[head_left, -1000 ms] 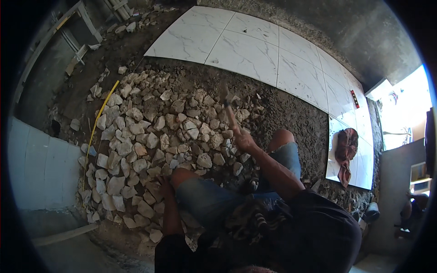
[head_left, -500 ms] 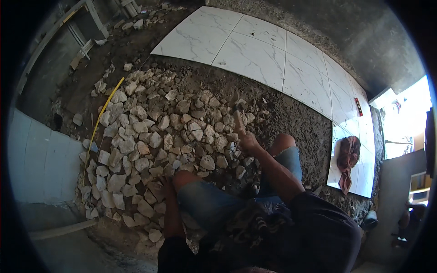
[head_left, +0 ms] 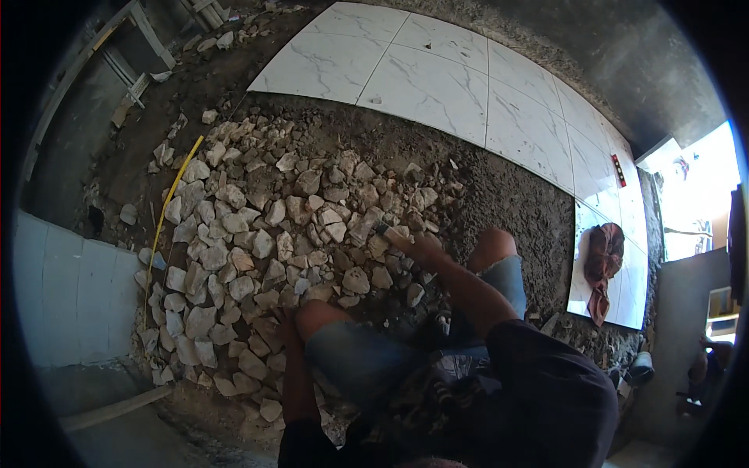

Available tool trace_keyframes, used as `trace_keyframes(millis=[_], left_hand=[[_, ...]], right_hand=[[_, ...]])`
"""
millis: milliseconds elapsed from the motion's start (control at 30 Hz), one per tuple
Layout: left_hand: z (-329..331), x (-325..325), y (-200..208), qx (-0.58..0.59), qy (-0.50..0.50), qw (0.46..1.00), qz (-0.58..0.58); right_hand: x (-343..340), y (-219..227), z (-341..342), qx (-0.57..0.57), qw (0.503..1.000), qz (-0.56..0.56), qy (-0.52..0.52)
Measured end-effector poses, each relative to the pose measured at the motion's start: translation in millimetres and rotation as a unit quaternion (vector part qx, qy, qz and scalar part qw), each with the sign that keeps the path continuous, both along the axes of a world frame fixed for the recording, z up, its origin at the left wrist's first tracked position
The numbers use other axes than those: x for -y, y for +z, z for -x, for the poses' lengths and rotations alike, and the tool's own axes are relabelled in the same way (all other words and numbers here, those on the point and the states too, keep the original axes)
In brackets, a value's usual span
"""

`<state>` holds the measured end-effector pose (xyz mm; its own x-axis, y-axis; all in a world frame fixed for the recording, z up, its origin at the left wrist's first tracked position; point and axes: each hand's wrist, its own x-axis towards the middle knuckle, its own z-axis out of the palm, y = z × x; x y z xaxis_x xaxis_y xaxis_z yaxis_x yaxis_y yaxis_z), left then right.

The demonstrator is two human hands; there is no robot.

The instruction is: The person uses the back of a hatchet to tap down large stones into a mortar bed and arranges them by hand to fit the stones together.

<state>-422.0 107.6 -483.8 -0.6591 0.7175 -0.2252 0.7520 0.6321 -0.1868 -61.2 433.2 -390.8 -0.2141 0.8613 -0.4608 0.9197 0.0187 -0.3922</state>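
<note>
My right hand [head_left: 422, 252] is closed around the wooden handle of a hammer [head_left: 395, 239]. The hammer's dark head end is low over the broken stones [head_left: 312, 234], in front of my knees; its exact outline is hard to make out against them. Beside my left knee, my left hand [head_left: 289, 324] lies on the stones with its fingers spread, as far as they show. Pale, angular stones of many sizes cover the ground around both hands. Smaller pieces and dark rubble lie toward the far side.
White marbled floor tiles [head_left: 437, 86] run along the far and right side. A brown cloth [head_left: 605, 253] and a small red spirit level [head_left: 619, 170] lie on them. A yellow strip [head_left: 173, 187] edges the stones at left. Rough dark mortar [head_left: 519, 210] borders the tiles.
My right hand has lowered the hammer, its head swinging left and toward me onto the stones. My left hand stays beside the knee. The view has shifted slightly.
</note>
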Motion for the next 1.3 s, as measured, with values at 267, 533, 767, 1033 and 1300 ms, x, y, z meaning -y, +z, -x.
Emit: trace_keyframes(millis=[267,533,767,1033,1300], left_hand=[[11,24,-6,0.096,0.045,0.993,-0.052],[-7,11,29,0.083,0.028,0.996,-0.012],[-10,-1,35,0.044,0.039,0.997,0.049],[-11,25,16,0.111,0.051,0.986,-0.117],[-23,-9,73,0.124,0.070,0.990,-0.017]], right_hand=[[-95,9,105,-0.042,0.993,-0.082,0.070],[-114,-20,130,-0.017,0.998,-0.060,-0.005],[-184,9,111,-0.032,0.965,-0.163,0.204],[-181,-46,139,0.104,0.948,-0.212,0.214],[-241,-59,88,0.164,0.921,-0.185,0.303]])
